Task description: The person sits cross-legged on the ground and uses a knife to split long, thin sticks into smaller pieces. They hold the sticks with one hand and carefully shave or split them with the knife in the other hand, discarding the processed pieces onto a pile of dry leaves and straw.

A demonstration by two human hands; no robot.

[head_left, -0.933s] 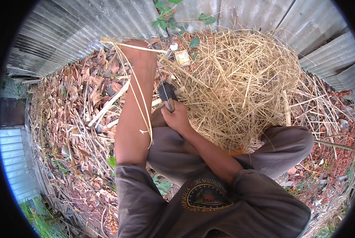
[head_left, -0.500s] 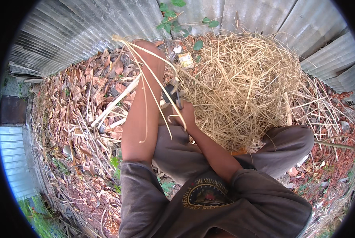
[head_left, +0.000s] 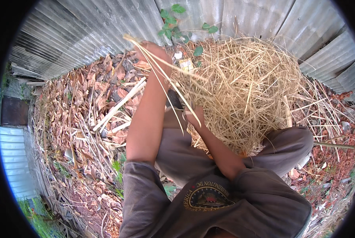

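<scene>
My left hand [head_left: 155, 51], arm stretched forward, is closed around one end of several long pale fibre strips [head_left: 161, 71]. They fan out from it toward me and to the right, and one crosses in front of my right hand [head_left: 196, 115]. That hand is closed low beside my trouser leg, with a small greyish bit showing at its fingers; what it grips is too small to make out. A dark object [head_left: 174, 99] lies just left of it, partly hidden by the strips. To the right spreads a big heap of dry straw-like shavings [head_left: 245, 79].
Corrugated metal sheets [head_left: 106, 27] wall off the far side, with a green vine [head_left: 171, 20] against them. Dry brown leaves [head_left: 86, 83] and pale split stalks [head_left: 122, 103] cover the ground at left. My bent knee [head_left: 292, 139] borders the heap's near right side.
My left hand has shifted slightly right with the strips, whose loose ends have swung right. My right hand has moved a little right and nearer to me.
</scene>
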